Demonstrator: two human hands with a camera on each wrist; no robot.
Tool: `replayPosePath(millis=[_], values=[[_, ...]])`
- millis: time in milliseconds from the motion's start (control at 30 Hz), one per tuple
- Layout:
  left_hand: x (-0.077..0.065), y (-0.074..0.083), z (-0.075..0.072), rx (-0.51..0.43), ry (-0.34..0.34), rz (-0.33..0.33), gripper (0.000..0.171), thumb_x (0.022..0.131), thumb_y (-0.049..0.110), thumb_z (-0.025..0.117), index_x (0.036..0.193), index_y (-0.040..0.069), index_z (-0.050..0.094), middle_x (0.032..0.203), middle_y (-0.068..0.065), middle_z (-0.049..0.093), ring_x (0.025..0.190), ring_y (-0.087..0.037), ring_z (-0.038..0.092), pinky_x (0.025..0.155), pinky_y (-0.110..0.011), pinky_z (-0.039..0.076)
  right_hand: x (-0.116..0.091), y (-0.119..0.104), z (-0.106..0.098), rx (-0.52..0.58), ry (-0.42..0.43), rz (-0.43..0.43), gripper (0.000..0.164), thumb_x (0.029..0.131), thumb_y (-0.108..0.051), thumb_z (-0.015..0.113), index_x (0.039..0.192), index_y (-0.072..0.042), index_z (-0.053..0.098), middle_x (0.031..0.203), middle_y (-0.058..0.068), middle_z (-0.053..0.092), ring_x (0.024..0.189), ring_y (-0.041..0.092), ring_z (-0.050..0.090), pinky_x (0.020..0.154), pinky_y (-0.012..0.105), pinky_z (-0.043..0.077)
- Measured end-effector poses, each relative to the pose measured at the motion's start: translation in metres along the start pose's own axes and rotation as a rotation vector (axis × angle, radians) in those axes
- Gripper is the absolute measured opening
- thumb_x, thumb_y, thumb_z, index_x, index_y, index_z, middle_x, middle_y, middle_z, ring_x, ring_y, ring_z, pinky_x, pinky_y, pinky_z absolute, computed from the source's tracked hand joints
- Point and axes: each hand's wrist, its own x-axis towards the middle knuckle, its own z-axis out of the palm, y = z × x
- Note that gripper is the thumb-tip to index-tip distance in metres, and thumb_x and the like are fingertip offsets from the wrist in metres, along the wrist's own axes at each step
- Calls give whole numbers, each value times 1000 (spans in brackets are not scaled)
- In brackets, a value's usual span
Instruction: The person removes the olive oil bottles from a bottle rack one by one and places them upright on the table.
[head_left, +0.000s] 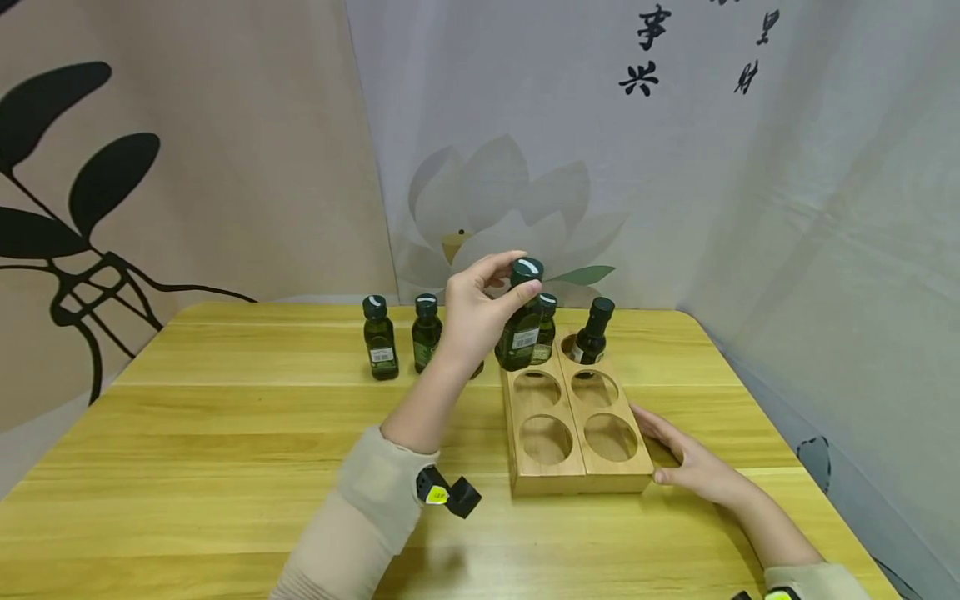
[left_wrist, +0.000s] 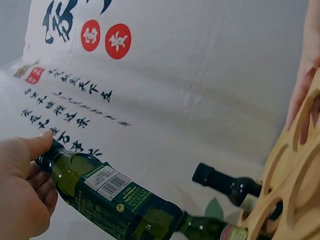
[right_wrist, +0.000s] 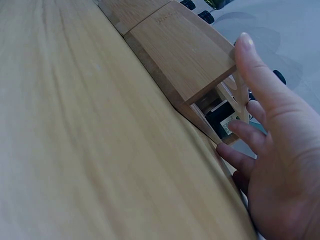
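My left hand (head_left: 480, 312) pinches a dark green glass bottle (head_left: 517, 337) by its neck, just under the cap. The bottle hangs upright at the back left of a wooden rack (head_left: 543, 485) with round holes. In the left wrist view a barcode label (left_wrist: 107, 181) shows on the held bottle. Behind it, another green bottle (head_left: 547, 329) stands in a back hole, and a slim dark bottle (head_left: 592, 331) leans in the hole beside it. My right hand (head_left: 693, 462) lies at the rack's front right side, thumb (right_wrist: 250, 55) by the corner, fingers loosely bent.
Left of the rack stand two green bottles, one at the far left (head_left: 380, 337) and one nearer (head_left: 426, 333); a further one is mostly hidden behind my left wrist. The yellow wooden table (head_left: 210, 467) reaches a printed cloth backdrop (head_left: 300, 167).
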Motion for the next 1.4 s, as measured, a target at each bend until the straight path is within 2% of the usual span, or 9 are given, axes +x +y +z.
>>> replayPosePath(millis=[233, 367, 467, 600, 833, 1133, 1400], values=[[-5, -6, -19, 36, 8, -22, 36, 81, 10, 77, 115, 3, 68, 104, -7, 66, 90, -18, 59, 79, -31, 48, 0, -1, 0, -3, -2, 4, 83, 91, -36, 66, 154, -13, 18, 153, 18, 24, 133, 7, 34, 104, 15, 21], [-9, -11, -26, 30, 22, -58, 34, 80, 9, 78, 113, 4, 69, 100, -7, 67, 89, -17, 60, 77, -32, 48, -1, -1, 0, -10, 1, 7, 83, 91, -37, 66, 154, -14, 18, 154, 16, 25, 133, 7, 34, 104, 14, 21], [-12, -16, -30, 36, 31, -79, 33, 81, 9, 78, 112, 4, 69, 99, -7, 67, 89, -17, 59, 79, -36, 49, -1, -1, 0, -13, 2, 6, 83, 91, -36, 66, 154, -14, 18, 153, 16, 25, 133, 8, 35, 104, 15, 21], [-17, -23, -33, 51, 29, -107, 33, 82, 10, 77, 113, 5, 69, 99, -6, 66, 91, -17, 57, 83, -38, 47, -1, 0, -1, -13, 3, 3, 83, 91, -36, 67, 154, -14, 18, 153, 15, 26, 133, 8, 35, 104, 15, 21], [-27, -36, -38, 70, 25, -145, 33, 83, 11, 76, 114, 6, 69, 98, -6, 64, 92, -18, 56, 80, -36, 47, -1, 0, 0, -12, 5, 9, 83, 90, -38, 66, 154, -15, 19, 154, 12, 27, 132, 8, 35, 104, 15, 21], [-38, -57, -41, 79, 22, -154, 32, 82, 9, 76, 114, 5, 69, 97, -8, 64, 92, -26, 55, 78, -38, 45, -1, 0, -1, -18, 7, 11, 83, 90, -38, 67, 154, -14, 19, 154, 10, 27, 132, 7, 35, 104, 15, 21], [-46, -73, -42, 82, 11, -195, 35, 82, 12, 77, 115, 5, 69, 100, -7, 65, 92, -19, 56, 77, -35, 44, 0, 0, -1, -8, 3, 7, 83, 91, -38, 66, 154, -12, 18, 154, 15, 25, 133, 7, 34, 104, 15, 21]])
